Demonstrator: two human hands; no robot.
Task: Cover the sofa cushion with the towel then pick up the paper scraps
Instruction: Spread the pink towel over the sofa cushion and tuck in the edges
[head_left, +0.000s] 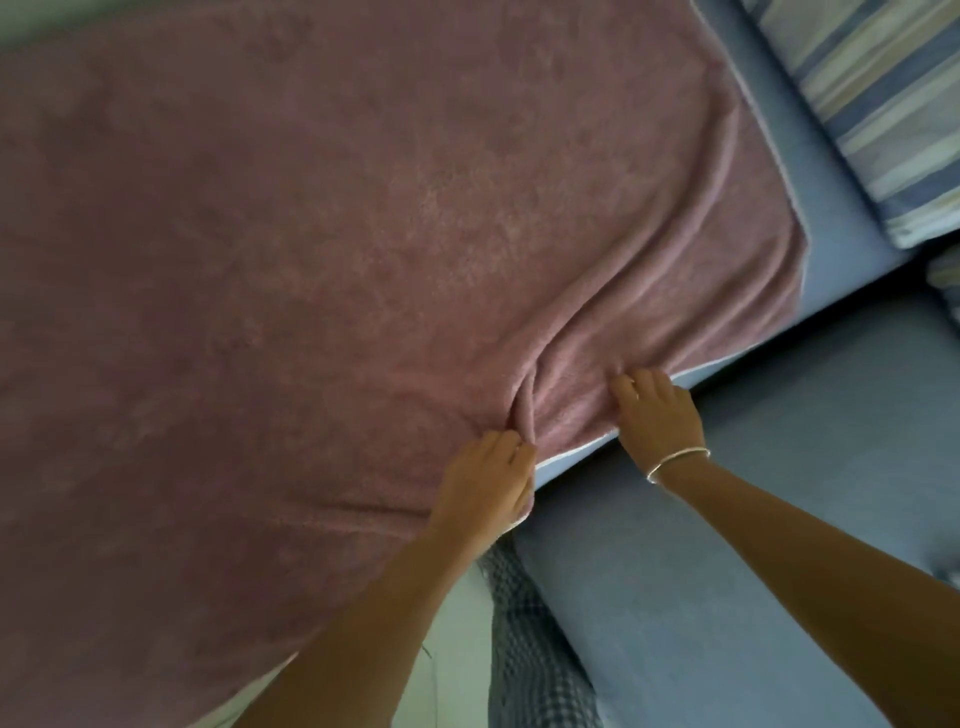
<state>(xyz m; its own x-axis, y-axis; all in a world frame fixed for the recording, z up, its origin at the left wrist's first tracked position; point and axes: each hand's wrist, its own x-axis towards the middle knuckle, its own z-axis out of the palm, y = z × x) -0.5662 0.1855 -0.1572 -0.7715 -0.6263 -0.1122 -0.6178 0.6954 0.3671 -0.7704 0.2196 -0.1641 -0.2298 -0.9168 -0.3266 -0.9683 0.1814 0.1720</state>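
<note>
The pink towel was spread over most of the blue sofa cushion. Left hand was pinching a bunched fold at the towel's near edge, and right hand had fingers curled gripping that edge just beside it. Striped pillow sat off at the far corner.

Single view only, head-mounted, wide-angle. Looks forward and steeply down over both forearms, from close above the sofa. Horizon rolled: sofa edges run diagonally across the frame. Pink towel fills most of the frame, left and centre. Left hand and right hand sit low centre, near the lens. Striped pillow at the top right corner. Edges softly blurred. No second view for overlap.
</note>
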